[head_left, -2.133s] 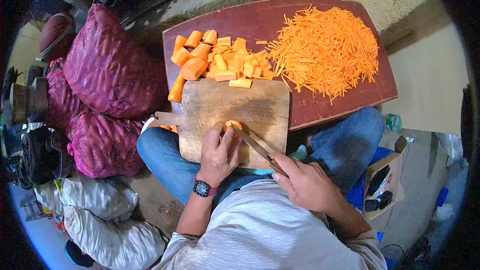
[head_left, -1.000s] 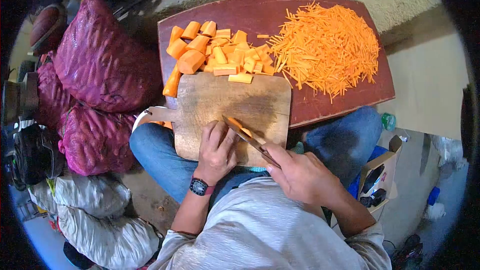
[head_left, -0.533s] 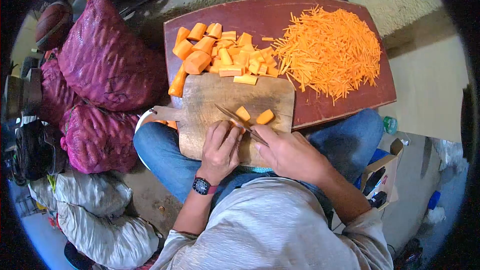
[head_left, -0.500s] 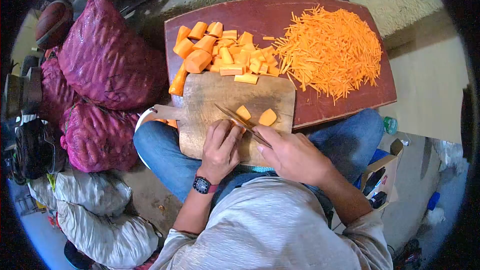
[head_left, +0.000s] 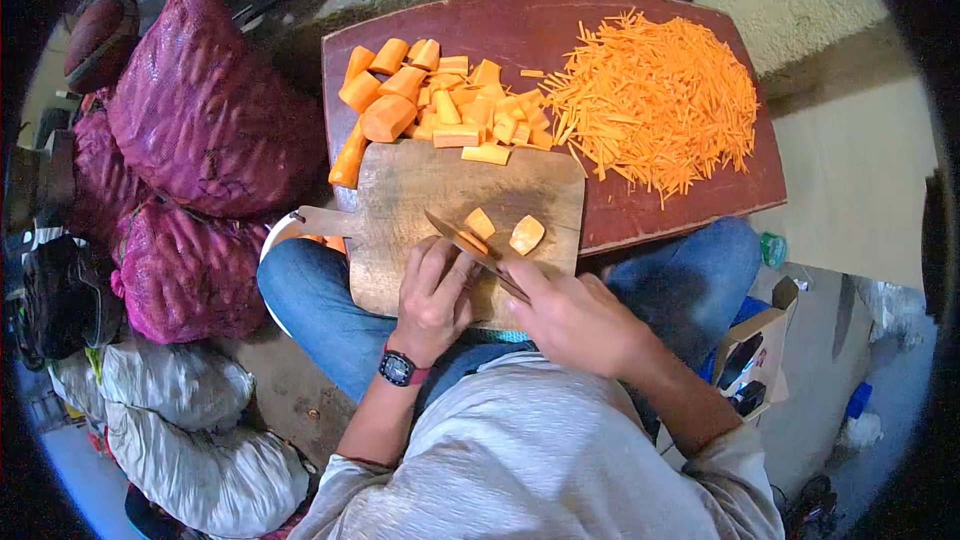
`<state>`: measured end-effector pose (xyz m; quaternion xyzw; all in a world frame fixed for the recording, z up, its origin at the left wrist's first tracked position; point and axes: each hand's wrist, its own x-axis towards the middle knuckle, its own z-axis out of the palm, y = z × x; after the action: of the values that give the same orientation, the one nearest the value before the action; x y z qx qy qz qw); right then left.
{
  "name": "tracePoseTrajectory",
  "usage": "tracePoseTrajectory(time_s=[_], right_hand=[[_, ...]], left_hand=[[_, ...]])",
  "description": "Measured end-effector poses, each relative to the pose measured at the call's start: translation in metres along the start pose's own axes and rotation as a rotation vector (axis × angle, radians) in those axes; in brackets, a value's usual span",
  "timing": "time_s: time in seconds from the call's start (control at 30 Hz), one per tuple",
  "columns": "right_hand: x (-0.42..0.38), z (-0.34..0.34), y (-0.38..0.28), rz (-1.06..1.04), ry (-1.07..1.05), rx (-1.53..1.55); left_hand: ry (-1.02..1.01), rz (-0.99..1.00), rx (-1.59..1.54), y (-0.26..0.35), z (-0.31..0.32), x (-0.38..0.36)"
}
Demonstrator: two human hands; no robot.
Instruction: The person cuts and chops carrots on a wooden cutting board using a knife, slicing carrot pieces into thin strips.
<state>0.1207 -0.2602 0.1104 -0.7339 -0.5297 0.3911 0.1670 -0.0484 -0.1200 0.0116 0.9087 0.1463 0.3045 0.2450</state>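
A wooden cutting board (head_left: 400, 190) lies across my lap, its handle to the left. My right hand (head_left: 580, 315) is wrapped round the handle of a knife (head_left: 452, 232), whose blade slants up and left over the board. Close against the blade, the bent fingers of my left hand (head_left: 435, 290) press on a small orange carrot piece (head_left: 472, 243), mostly hidden by fingers and blade. Two cut carrot pieces rest beyond the knife, one (head_left: 480, 223) beside the blade and a paler-faced one (head_left: 526, 234) to its right.
A dark red tabletop (head_left: 640, 225) carries carrot chunks (head_left: 388, 118) at the left and a large heap of thin carrot strips (head_left: 660, 100) at the right. Purple net sacks (head_left: 210, 110) and white sacks (head_left: 200, 450) stand at the left. An open cardboard box (head_left: 765, 350) is at the right.
The right-hand carrot piece on the board has turned and shows a paler face. My right hand and the knife have shifted slightly against the board. The whole view has moved a little.
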Motion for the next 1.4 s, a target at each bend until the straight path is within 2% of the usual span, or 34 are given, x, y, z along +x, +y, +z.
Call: tracePoseTrajectory(time_s=[0.1, 0.3, 0.4, 0.57, 0.7, 0.77, 0.87, 1.0, 1.07, 1.17, 1.4], right_hand=[[0.019, 0.008, 0.010, -0.094, 0.078, 0.019], [0.002, -0.007, 0.001, -0.019, 0.019, 0.091], [-0.015, -0.015, -0.006, -0.032, 0.024, 0.026], [-0.015, -0.018, -0.016, 0.118, -0.093, 0.013], [-0.005, -0.013, -0.016, 0.105, -0.108, -0.044], [0.008, 0.004, 0.000, -0.044, 0.051, 0.015], [0.030, 0.015, 0.009, -0.009, 0.023, 0.022], [0.020, 0.004, 0.010, -0.021, 0.035, 0.099], [0.001, -0.004, -0.001, -0.088, 0.144, 0.134], [-0.014, -0.014, -0.012, 0.031, 0.031, 0.072], [-0.020, -0.010, -0.015, 0.069, -0.063, 0.003]], left_hand=[[0.014, 0.009, 0.009, 0.000, 0.002, 0.001], [0.013, -0.026, -0.015, 0.003, -0.004, -0.003], [0.016, -0.030, -0.053, 0.004, -0.005, 0.000], [0.021, -0.015, -0.004, 0.000, -0.004, -0.005], [0.000, -0.039, -0.012, 0.003, -0.007, -0.001], [0.002, -0.034, -0.013, 0.003, -0.004, 0.001], [0.047, -0.007, 0.000, -0.001, 0.001, -0.003], [0.035, -0.012, -0.006, -0.005, -0.002, -0.006], [0.027, -0.024, -0.015, -0.003, -0.005, -0.011], [0.008, -0.056, -0.005, 0.000, -0.009, -0.006], [-0.016, -0.019, 0.018, -0.002, -0.012, -0.006]])
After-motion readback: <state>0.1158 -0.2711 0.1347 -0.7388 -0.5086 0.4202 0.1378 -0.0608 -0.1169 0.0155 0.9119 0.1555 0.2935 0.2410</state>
